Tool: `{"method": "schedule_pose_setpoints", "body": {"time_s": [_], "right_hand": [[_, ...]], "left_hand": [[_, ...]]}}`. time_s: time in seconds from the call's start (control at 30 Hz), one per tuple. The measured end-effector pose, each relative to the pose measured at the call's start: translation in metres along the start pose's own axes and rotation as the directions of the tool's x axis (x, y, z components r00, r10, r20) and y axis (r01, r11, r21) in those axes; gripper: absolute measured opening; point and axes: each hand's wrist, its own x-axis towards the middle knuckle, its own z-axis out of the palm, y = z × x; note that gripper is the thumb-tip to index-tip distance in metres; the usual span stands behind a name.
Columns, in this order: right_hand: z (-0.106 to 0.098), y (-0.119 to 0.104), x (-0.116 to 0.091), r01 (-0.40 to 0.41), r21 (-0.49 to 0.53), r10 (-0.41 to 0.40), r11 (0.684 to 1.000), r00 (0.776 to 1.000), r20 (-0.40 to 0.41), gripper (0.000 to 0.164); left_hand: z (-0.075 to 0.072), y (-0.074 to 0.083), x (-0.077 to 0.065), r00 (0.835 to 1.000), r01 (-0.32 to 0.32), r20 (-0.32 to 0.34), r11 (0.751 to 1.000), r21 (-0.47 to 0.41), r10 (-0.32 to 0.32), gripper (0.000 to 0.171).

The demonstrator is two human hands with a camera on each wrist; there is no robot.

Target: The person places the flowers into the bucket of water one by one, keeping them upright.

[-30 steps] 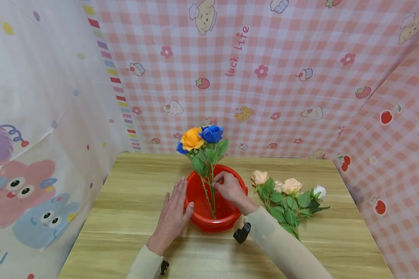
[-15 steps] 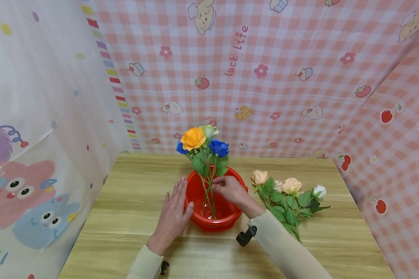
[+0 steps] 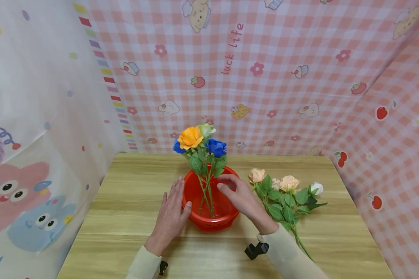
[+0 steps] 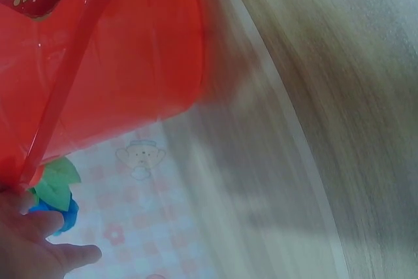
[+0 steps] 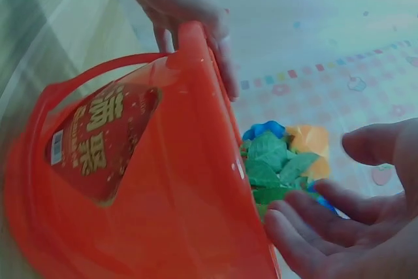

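A red plastic bucket (image 3: pixel 211 223) stands on the wooden table, with several artificial roses upright in it. An orange rose (image 3: pixel 190 137), a blue rose (image 3: pixel 217 147) and a pale green-white rose (image 3: pixel 206 130) show above the rim; another blue bloom peeks out behind the orange one. Their stems cross inside the bucket. My left hand (image 3: pixel 171 211) rests flat along the bucket's left rim, fingers straight. Over the right side of the rim hovers my right hand (image 3: pixel 240 197), its fingers loosely bent, with a gap between thumb and fingertips and nothing held.
To the right of the bucket lie several more roses with leafy stems: a peach rose (image 3: pixel 290 183), another peach rose (image 3: pixel 257 175) and a white rose (image 3: pixel 316 188). Behind the wooden table (image 3: pixel 136 182) hangs a pink checked cloth (image 3: pixel 209 97). A label (image 5: pixel 108 138) is on the bucket's side.
The blue rose has tipped down and rightward, uncovering the pale rose behind it. My right hand has let go of its stem and drawn back right. The left hand keeps its place at the rim.
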Motion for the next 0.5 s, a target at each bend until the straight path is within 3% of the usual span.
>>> {"method": "schedule_pose_setpoints", "body": {"time_s": [0.2, 0.5], "right_hand": [[-0.010, 0.008, -0.015, 0.079, 0.074, -0.069, 0.994, 0.990, -0.124, 0.032], [-0.025, 0.025, -0.034, 0.142, 0.129, -0.104, 0.981, 0.958, -0.266, 0.031]], "left_hand": [[0.001, 0.000, 0.000, 1.000, -0.005, -0.020, 1.000, -0.004, 0.005, 0.070], [0.001, 0.000, 0.000, 1.000, -0.004, -0.018, 1.000, -0.005, 0.004, 0.069]]}}
